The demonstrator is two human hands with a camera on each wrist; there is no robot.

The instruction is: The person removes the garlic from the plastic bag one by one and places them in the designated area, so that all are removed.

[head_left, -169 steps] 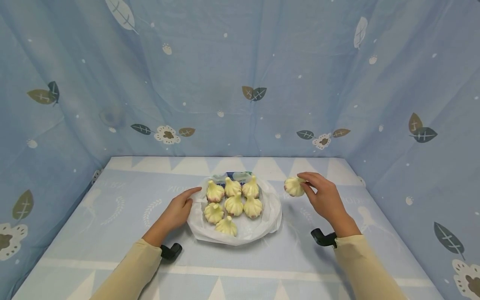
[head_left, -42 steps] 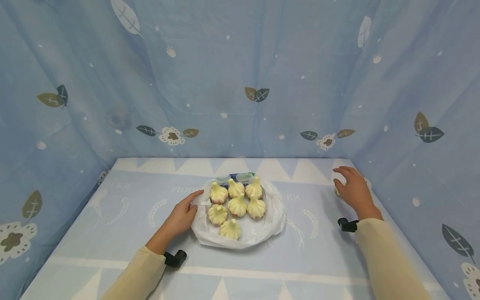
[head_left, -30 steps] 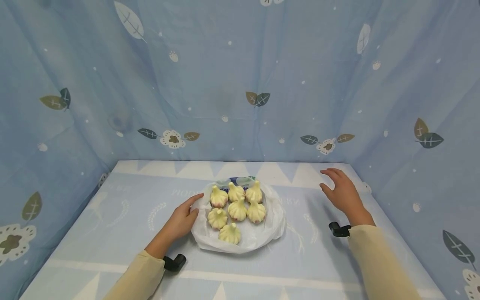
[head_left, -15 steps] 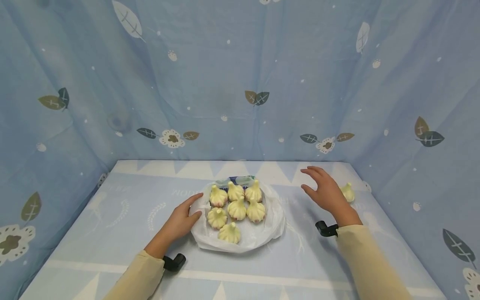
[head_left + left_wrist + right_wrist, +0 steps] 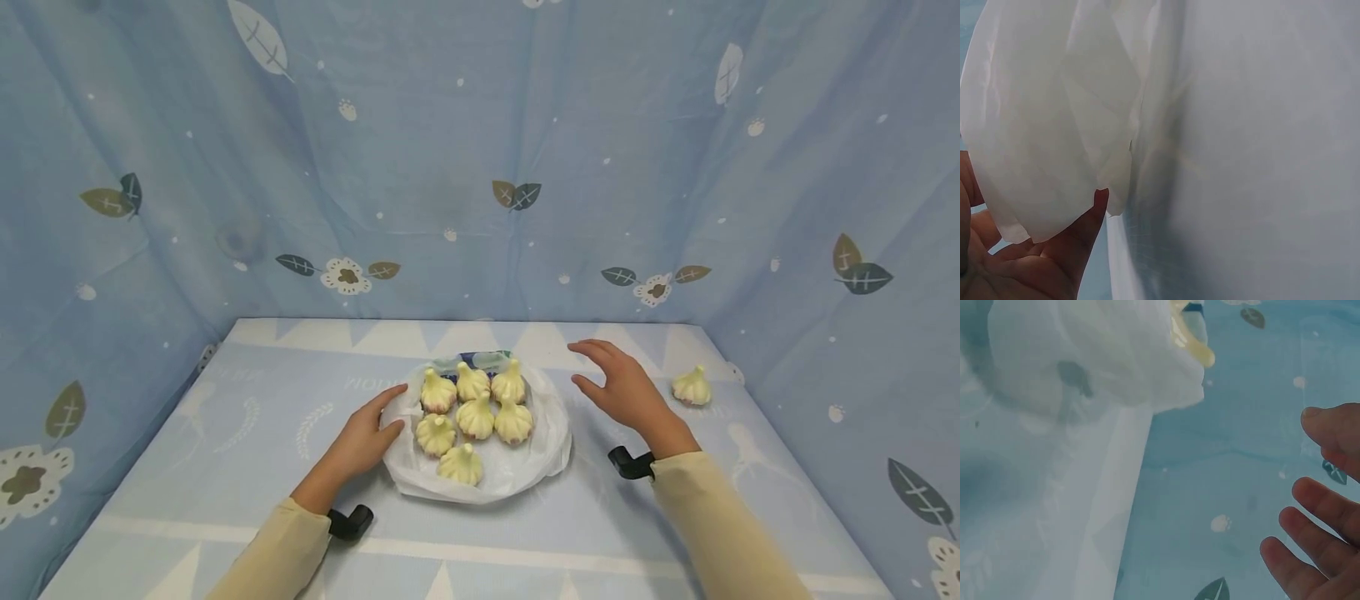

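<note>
A white plastic bag (image 5: 551,450) sits mid-table, its mouth rolled down into a bowl shape around several garlic bulbs (image 5: 475,415). My left hand (image 5: 362,437) holds the bag's left rim. In the left wrist view its thumb (image 5: 1082,234) overlaps the white film, and the other fingers are partly hidden. To the right of the bag, my right hand (image 5: 626,390) hovers with spread fingers and nothing in them. The right wrist view shows these fingers (image 5: 1329,519) apart from the bag (image 5: 1122,356). One single garlic bulb (image 5: 692,387) lies at the table's far right, beyond my right hand.
The patterned pale blue cloth (image 5: 247,450) covers the table. Blue printed curtains (image 5: 420,167) enclose the back and both sides. Black camera mounts (image 5: 630,463) jut from both wrists.
My right hand carried a garlic bulb to the far right and let it go there. It has since moved back left, empty, toward the bag. The left hand stays at the rim.
</note>
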